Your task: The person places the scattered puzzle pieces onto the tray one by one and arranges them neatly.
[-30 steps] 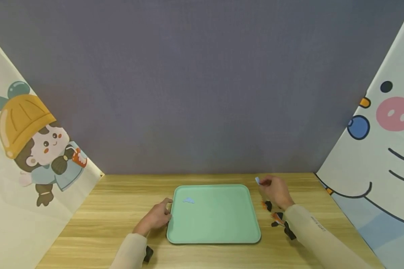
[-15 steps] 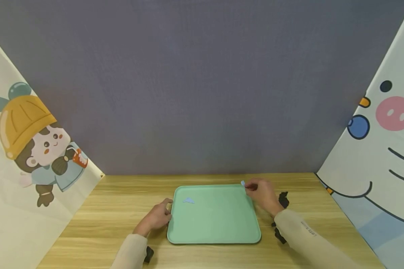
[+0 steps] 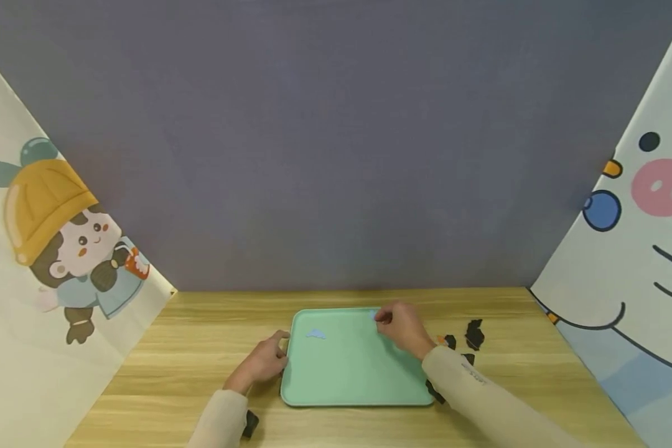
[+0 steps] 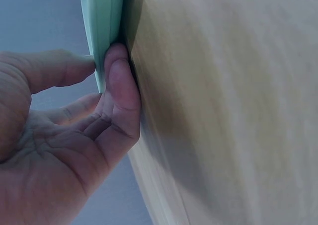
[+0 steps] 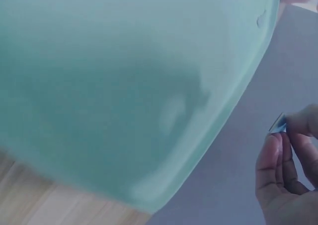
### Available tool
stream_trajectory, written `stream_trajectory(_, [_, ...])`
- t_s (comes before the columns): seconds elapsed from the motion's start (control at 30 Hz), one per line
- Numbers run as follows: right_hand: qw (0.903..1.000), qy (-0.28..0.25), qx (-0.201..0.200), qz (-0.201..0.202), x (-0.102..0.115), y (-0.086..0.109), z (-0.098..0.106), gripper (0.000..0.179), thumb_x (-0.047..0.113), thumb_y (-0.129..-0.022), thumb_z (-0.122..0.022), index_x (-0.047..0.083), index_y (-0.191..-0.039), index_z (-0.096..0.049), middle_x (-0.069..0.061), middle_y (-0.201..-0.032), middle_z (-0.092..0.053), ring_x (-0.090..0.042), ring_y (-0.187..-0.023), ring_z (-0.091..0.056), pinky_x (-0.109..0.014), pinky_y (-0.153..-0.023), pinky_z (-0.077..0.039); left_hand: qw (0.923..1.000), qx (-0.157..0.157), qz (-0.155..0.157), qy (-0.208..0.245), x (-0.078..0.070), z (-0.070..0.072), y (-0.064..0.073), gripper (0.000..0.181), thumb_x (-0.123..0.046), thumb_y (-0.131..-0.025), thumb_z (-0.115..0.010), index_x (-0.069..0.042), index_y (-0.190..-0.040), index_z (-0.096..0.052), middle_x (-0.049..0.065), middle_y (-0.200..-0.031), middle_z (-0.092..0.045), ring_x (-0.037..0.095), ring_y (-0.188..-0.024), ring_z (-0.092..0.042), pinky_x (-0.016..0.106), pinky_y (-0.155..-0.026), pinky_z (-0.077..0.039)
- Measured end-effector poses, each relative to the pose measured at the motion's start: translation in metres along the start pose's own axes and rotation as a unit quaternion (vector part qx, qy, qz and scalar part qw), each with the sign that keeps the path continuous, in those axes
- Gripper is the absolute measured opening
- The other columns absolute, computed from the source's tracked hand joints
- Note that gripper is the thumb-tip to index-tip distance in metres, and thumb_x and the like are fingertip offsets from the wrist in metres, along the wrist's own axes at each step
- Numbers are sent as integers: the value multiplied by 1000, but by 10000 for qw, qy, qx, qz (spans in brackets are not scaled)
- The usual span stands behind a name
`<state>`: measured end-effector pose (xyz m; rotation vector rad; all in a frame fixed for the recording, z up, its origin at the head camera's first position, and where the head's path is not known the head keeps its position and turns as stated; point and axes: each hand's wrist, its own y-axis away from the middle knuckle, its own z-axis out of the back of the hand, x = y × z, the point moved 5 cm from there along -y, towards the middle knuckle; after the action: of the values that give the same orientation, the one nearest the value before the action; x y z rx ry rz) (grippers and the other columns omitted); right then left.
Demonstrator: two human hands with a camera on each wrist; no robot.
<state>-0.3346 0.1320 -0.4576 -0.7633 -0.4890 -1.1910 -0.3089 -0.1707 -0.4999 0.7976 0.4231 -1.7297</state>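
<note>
My right hand (image 3: 406,326) is over the far right part of a pale green tray (image 3: 358,367). Between thumb and fingertips it pinches a small light-blue puzzle piece (image 5: 278,123), above the tray surface. Another light-blue puzzle piece (image 3: 316,334), with an uneven edge, lies flat at the tray's upper left. At the tray's left side my left hand (image 3: 262,361) holds the rim, the thumb (image 4: 64,68) on the upper side and curled fingers (image 4: 124,86) beneath, close to the table.
Right of the tray, on the wooden table (image 3: 201,348), lie a black piece (image 3: 474,335), an orange-and-black piece (image 3: 450,341) and another dark piece (image 3: 468,358); the right sleeve partly covers that area. A grey wall (image 3: 336,155) stands behind, with cartoon-printed panels at both sides.
My right hand has moved left with the light-blue puzzle piece, from beyond the tray's right edge to over the tray. More dark pieces on the right are uncovered. The left hand stays put.
</note>
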Motion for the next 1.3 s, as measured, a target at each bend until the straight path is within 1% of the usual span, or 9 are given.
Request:
stream_trajectory(0.2, [9995,-20,291,123,5,-8,-20,8,-1,-77,-73,4,-82,-72,3,-76,-63,-11,-70,-57,-28,-62,-49,10000,34,-68,-9,-2,0,-1,51,3,-87,-55,7,-135,-36,10,-81,-61,17,-58,-57,32,-52,-47])
stream_trajectory(0.33, [9990,65,368,232,9,-11,-33,6,-1,-77,-73,3,-82,-72,1,-77,-63,-13,-70,-58,-29,-61,-49,10000,46,-54,49,-2,0,-1,51,3,-87,-54,7,-135,-36,10,-81,-61,18,-58,-57,32,-51,-47])
stream_trajectory(0.43, [9987,133,428,242,11,-12,-42,6,0,-77,-73,4,-81,-71,0,-77,-64,-14,-70,-58,-29,-61,-49,10000,47,-20,75,-2,-1,-2,51,3,-87,-54,7,-135,-36,10,-81,-61,18,-58,-57,31,-51,-47])
stream_trajectory(0.67, [9975,37,709,-38,11,-14,-64,4,0,-79,-71,3,-82,-72,-1,-79,-64,-15,-69,-58,-30,-58,-50,10000,35,33,65,0,-1,-2,52,4,-86,-55,6,-135,-36,10,-81,-62,16,-58,-56,30,-51,-47])
stream_trajectory(0.77, [9971,63,745,-157,10,-15,-71,7,-1,-78,-71,5,-81,-72,-2,-79,-64,-16,-68,-59,-31,-57,-50,9999,66,38,112,2,-2,-3,52,3,-87,-54,6,-136,-35,10,-82,-62,17,-58,-57,30,-52,-47])
stream_trajectory(0.9, [9968,171,723,-286,8,-19,-79,10,-2,-77,-70,8,-78,-72,-2,-78,-64,-15,-66,-58,-32,-57,-50,9998,56,34,172,3,-2,-4,52,3,-87,-54,6,-135,-36,10,-82,-62,17,-58,-57,31,-52,-48])
stream_trajectory(1.13, [9953,97,850,-449,13,-21,-85,10,-3,-76,-69,6,-74,-72,-4,-75,-64,-15,-61,-57,-32,-54,-49,9998,56,50,196,2,-2,-2,52,5,-86,-54,6,-135,-36,10,-81,-61,18,-58,-57,31,-51,-47])
stream_trajectory(1.23, [9950,135,892,-419,15,-21,-85,9,-2,-77,-70,6,-76,-73,-4,-77,-65,-14,-61,-57,-31,-54,-50,9998,40,52,207,2,-1,-1,52,4,-86,-54,6,-135,-37,10,-82,-61,17,-59,-57,31,-52,-48])
stream_trajectory(1.3, [9949,72,927,-378,15,-21,-83,9,-2,-77,-69,5,-78,-74,-5,-79,-66,-15,-63,-58,-32,-55,-50,9998,32,48,215,2,-1,-1,52,4,-86,-54,6,-135,-37,10,-82,-61,17,-59,-57,31,-51,-48])
